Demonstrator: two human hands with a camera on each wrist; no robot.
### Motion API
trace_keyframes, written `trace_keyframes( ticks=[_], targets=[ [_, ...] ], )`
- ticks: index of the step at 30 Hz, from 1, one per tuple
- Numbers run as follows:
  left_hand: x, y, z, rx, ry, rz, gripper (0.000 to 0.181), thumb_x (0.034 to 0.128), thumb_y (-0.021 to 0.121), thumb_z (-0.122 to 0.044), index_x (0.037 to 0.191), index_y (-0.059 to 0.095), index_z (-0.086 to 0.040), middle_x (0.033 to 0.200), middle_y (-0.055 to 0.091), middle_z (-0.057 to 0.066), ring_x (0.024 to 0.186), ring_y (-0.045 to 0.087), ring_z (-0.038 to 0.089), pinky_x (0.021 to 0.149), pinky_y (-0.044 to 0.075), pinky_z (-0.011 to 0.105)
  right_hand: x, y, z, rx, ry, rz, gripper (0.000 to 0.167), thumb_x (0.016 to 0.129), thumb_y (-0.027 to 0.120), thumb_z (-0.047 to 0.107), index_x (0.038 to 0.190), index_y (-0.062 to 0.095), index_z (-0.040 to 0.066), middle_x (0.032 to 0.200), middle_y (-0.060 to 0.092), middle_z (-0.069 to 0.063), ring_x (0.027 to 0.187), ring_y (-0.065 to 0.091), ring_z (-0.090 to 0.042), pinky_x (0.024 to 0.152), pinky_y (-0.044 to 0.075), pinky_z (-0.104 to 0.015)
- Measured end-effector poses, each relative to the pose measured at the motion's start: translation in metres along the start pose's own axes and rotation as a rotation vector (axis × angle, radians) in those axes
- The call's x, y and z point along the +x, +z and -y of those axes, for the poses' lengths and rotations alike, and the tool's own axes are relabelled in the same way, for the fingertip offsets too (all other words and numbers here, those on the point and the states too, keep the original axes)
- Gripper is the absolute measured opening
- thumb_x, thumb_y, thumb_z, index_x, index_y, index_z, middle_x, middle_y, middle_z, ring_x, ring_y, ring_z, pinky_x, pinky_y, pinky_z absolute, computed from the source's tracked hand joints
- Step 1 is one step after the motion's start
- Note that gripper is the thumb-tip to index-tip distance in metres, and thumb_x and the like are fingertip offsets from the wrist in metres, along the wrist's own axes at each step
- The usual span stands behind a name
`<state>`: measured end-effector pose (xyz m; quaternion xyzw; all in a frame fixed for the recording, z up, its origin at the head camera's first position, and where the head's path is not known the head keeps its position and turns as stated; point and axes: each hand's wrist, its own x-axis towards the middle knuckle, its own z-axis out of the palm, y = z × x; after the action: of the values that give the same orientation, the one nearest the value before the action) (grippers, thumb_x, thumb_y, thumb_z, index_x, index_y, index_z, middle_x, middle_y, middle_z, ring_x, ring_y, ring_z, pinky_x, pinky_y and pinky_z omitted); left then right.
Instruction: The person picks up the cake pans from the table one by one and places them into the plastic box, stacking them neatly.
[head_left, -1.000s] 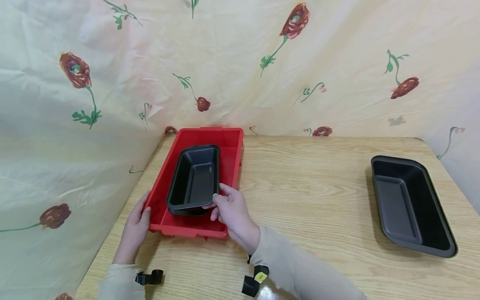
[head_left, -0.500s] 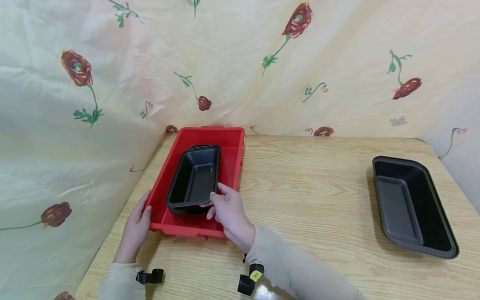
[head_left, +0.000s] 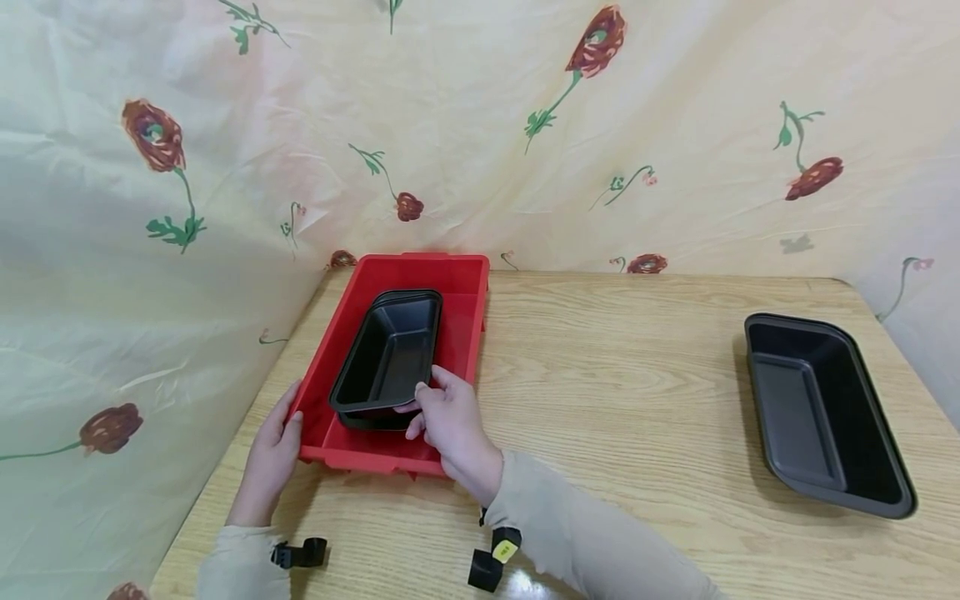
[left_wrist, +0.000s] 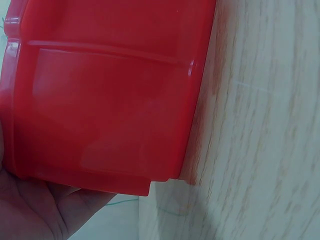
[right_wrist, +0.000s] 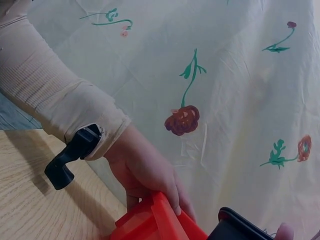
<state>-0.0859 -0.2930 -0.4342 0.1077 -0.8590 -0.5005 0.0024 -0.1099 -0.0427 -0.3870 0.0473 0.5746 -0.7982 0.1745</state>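
Firstly, in the head view, we are noting the upper black pan (head_left: 401, 362) sitting inside the red tray (head_left: 461, 321), over a lower black pan (head_left: 375, 422). Its long axis is running away from the person, the far end leaning slightly right, and its near edge is standing off the rim beneath. The right hand (head_left: 457, 421) is the nearer one, pinching the near right corner; the left hand (head_left: 266, 450) is gripping the tray's left wall near the front, apart from the pans. A separate black pan (head_left: 806, 417) is lying well apart on the right of the worktop (head_left: 615, 358). We are not managing to count the rims stacked at the far end.

In the left wrist view, we are seeing the tray's outer side and part of the left hand at its edge; the fingertips are hiding and no pan is showing.

In the right wrist view, the left hand is clasping the tray's edge. The frame is cutting off a dark pan corner and a fingertip, so we are reading little of the right hand's pinch there.
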Motion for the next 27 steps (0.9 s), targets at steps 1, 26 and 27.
trace_keyframes(
  ticks=[1,26,27],
  targets=[
    [-0.0002,0.0,0.0001,0.002,0.002,0.0,0.052,0.1067,0.033,-0.02,0.157,0.02,-0.019,0.154,0.03,0.019,0.123,0.046,0.037,0.092,0.048,0.035,0.0001,0.0002,-0.0002,-0.004,-0.002,0.0,0.056,0.101,0.05,0.011,0.152,0.028,0.0,0.096,0.07,-0.021,0.047,0.054,-0.012,0.04,0.031,-0.016],
    [-0.0005,0.0003,0.0008,-0.002,-0.011,-0.002,0.052,0.1067,0.032,-0.019,0.157,0.019,-0.02,0.155,0.028,0.018,0.127,0.042,0.037,0.098,0.044,0.047,-0.0008,-0.0064,0.0054,-0.226,0.064,0.127,0.06,0.102,0.047,0.008,0.153,0.018,0.0,0.096,0.07,-0.013,0.046,0.05,-0.013,0.041,0.038,-0.018],
    [-0.0005,0.0002,0.0007,-0.002,-0.011,-0.002,0.052,0.1067,0.032,-0.019,0.157,0.019,-0.02,0.155,0.028,0.018,0.126,0.042,0.037,0.098,0.044,0.046,-0.0006,-0.0067,0.0059,-0.229,0.067,0.129,0.06,0.102,0.046,0.008,0.154,0.018,0.0,0.096,0.07,-0.013,0.046,0.05,-0.014,0.041,0.039,-0.019]
  ],
)
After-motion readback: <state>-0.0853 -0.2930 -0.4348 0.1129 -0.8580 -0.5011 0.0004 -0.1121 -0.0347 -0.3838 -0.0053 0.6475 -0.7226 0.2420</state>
